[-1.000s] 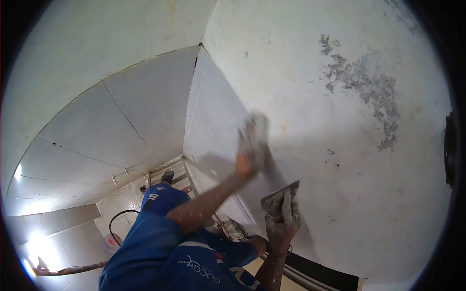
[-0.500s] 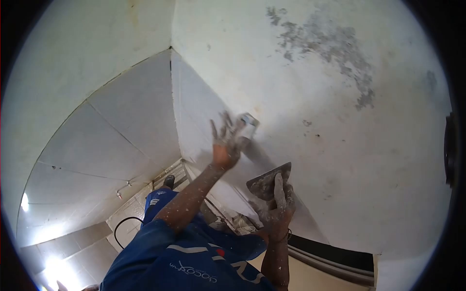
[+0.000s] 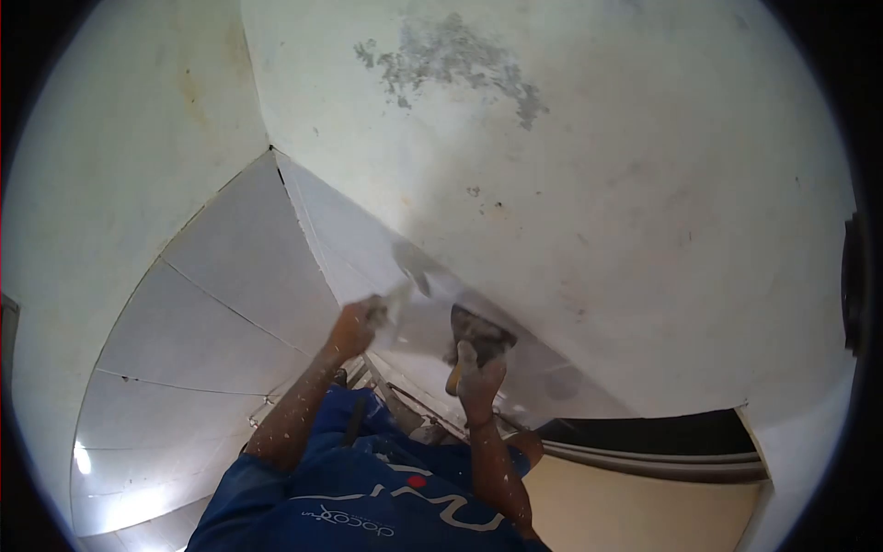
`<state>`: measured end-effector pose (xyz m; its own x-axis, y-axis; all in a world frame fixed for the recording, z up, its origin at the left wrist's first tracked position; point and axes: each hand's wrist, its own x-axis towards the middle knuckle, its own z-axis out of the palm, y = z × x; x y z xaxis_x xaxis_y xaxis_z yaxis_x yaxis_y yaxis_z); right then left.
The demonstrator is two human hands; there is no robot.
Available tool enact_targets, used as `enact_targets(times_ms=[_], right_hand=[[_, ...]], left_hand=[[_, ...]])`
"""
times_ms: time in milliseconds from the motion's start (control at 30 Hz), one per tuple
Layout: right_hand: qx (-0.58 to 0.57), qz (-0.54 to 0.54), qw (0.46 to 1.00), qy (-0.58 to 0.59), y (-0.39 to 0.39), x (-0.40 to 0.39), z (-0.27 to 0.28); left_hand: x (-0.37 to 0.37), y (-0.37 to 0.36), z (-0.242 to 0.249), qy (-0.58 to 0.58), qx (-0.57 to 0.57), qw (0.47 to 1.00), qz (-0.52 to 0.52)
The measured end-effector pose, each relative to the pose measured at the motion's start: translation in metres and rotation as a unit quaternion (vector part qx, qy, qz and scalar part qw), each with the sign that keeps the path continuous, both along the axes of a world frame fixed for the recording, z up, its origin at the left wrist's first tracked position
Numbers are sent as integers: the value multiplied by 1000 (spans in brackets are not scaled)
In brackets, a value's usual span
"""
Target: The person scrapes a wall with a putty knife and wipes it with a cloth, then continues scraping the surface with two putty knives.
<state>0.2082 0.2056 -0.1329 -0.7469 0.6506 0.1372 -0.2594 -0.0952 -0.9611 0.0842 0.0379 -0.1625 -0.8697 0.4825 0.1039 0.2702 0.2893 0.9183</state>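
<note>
My left hand [image 3: 357, 327] is closed on a pale flat tool [image 3: 397, 300], smeared by motion, whose exact shape I cannot make out. It is in front of the wall's pale grey lower band. Nearer the middle, my right hand [image 3: 480, 379], whitened with dust or paste, grips a broad scraper [image 3: 482, 333] by its handle, with the dark, smeared blade upward. Part of a yellowish handle shows beside the fingers. The two hands are apart. Above them rises the off-white wall [image 3: 607, 230], which bears a rough grey patch [image 3: 451, 60].
Large grey panels [image 3: 212, 276] with seams meet the wall at the left. A dark opening with a ledge [image 3: 662, 467] lies at the lower right. Below my hands are my blue clothing [image 3: 368, 497] and parts of a frame [image 3: 395, 391]. A dark object [image 3: 852, 285] is at the right edge.
My view has shifted, and the grey patch now appears farther left and higher. My left hand has gone from spread fingers to a closed grip, lower and farther left. The scraper blade has turned.
</note>
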Motion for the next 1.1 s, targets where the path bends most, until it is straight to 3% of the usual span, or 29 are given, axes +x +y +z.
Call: enact_targets(times_ms=[67, 100, 133, 200, 233, 300, 333, 400, 533, 567, 600, 667, 800, 933, 1100], right_hand=[[1, 18, 1000, -15, 9, -13, 3], [2, 18, 1000, -12, 8, -18, 15], [4, 20, 1000, -7, 8, -23, 22], [28, 9, 998, -50, 10, -28, 17], [13, -5, 999, -48, 8, -31, 15], [-2, -20, 999, -47, 4, -35, 21], [-8, -42, 998, -43, 2, -34, 26], [-13, -62, 997, -41, 2, -33, 30], [132, -30, 975, -176, 10, -27, 29], [178, -26, 962, -205, 11, -28, 30], [181, -24, 961, -207, 11, -23, 28], [383, -51, 912, -134, 7, -13, 25], [380, -42, 893, -237, -5, -16, 34], [414, -54, 878, -233, -8, -24, 50], [474, -53, 834, -277, -22, -62, 68]], left_hand=[[16, 4, -38, -51, 48, 988, -139], [25, 13, -66, -67, 31, 991, -110], [30, 23, -56, -65, 26, 991, -113], [47, 40, -23, -312, 103, 941, -81], [54, 46, -18, -311, 101, 941, -84], [66, 52, -14, -349, 243, 896, -129], [67, 52, -12, -350, 242, 895, -130], [65, 50, -10, -284, 209, 907, -232], [77, 66, -19, -294, 186, 909, -228], [80, 69, -20, -321, 240, 891, -214], [83, 72, -20, -346, 293, 869, -198], [87, 76, -23, -367, 320, 855, -179], [93, 79, -15, -428, 342, 827, -128], [91, 76, 18, -387, 252, 876, -138], [71, 74, 8, -120, 209, 968, -74]])
